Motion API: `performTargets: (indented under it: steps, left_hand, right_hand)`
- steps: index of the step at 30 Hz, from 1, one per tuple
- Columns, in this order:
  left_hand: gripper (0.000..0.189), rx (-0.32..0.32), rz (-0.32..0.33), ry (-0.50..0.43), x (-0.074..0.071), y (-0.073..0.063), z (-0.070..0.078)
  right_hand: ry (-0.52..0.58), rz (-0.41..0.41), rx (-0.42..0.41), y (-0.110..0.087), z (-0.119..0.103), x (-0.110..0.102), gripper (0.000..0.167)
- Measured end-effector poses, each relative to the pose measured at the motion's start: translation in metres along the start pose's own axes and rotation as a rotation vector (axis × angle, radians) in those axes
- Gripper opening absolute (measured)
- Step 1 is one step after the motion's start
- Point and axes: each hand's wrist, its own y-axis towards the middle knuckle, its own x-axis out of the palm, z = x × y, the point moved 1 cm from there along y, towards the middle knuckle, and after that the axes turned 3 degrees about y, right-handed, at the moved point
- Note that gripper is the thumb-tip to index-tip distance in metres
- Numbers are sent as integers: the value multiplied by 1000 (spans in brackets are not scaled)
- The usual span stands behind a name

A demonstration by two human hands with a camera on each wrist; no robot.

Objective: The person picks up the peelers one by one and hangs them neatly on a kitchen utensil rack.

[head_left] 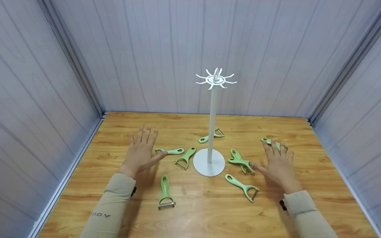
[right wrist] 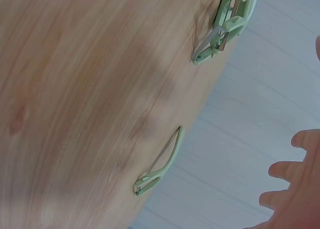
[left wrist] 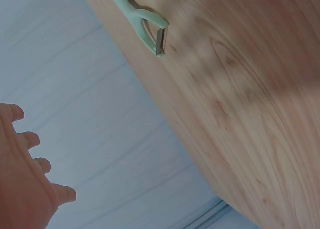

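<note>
Green peelers (head_left: 165,186) lie on the wooden counter (head_left: 197,215) around a white hook stand (head_left: 212,122), which stands upright. Your left hand (head_left: 140,156) has its fingers spread wide, the thumb overlapping one light-green peeler (head_left: 177,151) in the head view; whether they touch, you cannot tell. Your right hand (head_left: 279,167) also has its fingers wide apart, with two crossed peelers (head_left: 240,161) by its thumb and another peeler (head_left: 269,140) partly hidden behind its fingertips. One more peeler (head_left: 204,139) lies partly behind the stand's pole.
</note>
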Motion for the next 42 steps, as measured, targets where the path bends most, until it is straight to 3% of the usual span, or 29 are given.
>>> performTargets:
  steps: [14,22,42]
  left_hand:
    - [102,21,-45,-28,-5,13,14]
    - [100,45,-34,-65,-6,22,22]
    - [105,110,-39,-267,-16,45,59]
  right_hand:
    - [-13,55,-142,-1,-8,9,108]
    - [-9,103,-236,-3,-15,13,103]
    - [151,81,-258,-19,-38,20,91]
